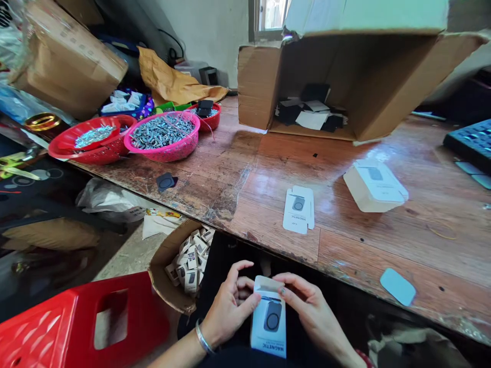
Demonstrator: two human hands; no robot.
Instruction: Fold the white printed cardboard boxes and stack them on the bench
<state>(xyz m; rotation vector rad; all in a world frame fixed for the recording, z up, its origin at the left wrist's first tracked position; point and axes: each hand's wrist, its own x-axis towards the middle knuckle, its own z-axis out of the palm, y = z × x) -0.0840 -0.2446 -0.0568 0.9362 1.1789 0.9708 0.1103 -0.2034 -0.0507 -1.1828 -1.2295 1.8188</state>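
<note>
A small white carton (268, 327) printed with a dark device and the word "MAGNETIC" is between my hands, just below the table's front edge. Its top end faces away from me, with a flap standing up there. My left hand (233, 296) grips the carton's left side, the thumb pressed on its printed face. At the top right corner, my right hand (310, 301) pinches the flap end between thumb and fingers. Further up on the table lies a flat, unfolded carton (298, 209) of the same print, and right of it a stack of flat cartons (376, 186).
An open cardboard box (259, 87) holding black and white pieces stands at the back. Pink (169, 148) and red baskets (61, 153) of metal parts sit at left. Below, a carton (164, 286) holds several small boxes beside a red stool (76, 317). A pale rounded card (398, 286) lies right.
</note>
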